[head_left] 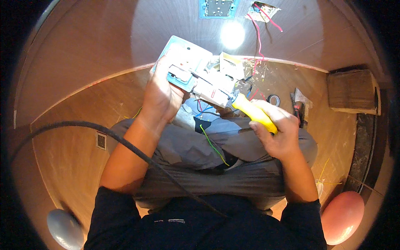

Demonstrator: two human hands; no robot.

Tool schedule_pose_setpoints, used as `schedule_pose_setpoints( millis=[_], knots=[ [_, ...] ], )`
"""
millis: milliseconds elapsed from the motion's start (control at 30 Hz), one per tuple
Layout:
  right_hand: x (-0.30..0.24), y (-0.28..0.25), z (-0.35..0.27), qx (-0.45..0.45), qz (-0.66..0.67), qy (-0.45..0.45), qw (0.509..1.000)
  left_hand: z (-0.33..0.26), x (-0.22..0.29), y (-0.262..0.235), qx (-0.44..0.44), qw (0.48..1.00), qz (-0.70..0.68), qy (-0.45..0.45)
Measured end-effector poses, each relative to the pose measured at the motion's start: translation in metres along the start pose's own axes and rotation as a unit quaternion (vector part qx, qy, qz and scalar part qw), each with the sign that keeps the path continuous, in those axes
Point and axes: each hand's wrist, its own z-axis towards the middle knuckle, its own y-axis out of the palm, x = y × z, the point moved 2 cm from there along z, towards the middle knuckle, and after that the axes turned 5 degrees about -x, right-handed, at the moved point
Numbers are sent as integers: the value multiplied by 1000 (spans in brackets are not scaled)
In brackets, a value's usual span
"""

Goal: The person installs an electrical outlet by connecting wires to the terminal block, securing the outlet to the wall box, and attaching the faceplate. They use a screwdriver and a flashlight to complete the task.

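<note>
My left hand grips a white wall socket plate with a blue rim, tilted in front of the wall and washed out by bright light. A white plastic switch or socket part adjoins its lower right side. In my right hand is a yellow-handled screwdriver, my fingers wrapped round the handle. Its shaft points up-left at the white part; the glare hides whether the tip touches a screw. Red, blue and black wires show below the white part. A green wire lies across my lap.
Red wires hang from a wall hole beside a blue-rimmed wall box. Scraps, a tape roll, a metal-headed tool and a cardboard box lie on the right. A black cable crosses my left arm. Two balloons flank me.
</note>
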Motion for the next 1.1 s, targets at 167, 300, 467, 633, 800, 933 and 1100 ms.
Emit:
schedule_pose_setpoints(
  millis=[167, 300, 467, 633, 800, 933, 1100],
  knots=[
    [20, -1, 3, 48, 81, -2, 996, -4, 2, 8, -25, 999, -21, 37],
    [35, -2, 6, 112, 517, 295, 796, -7, -1, 7, -61, 996, -22, 60],
    [17, -11, 18, -46, 350, 355, 866, -8, 0, 2, -75, 995, -22, 65],
    [11, 3, 20, 172, 441, 220, 853, -8, -1, 4, -47, 996, -48, 66],
    [29, 1, 15, -12, 402, 323, 857, -9, 1, 4, -50, 997, -41, 51],
    [32, -2, 14, 87, 534, 180, 821, -11, -3, 4, -37, 997, -41, 53],
    [29, 1, 17, 34, 535, 258, 804, -10, -5, 9, -35, 998, -38, 43]
  ],
)
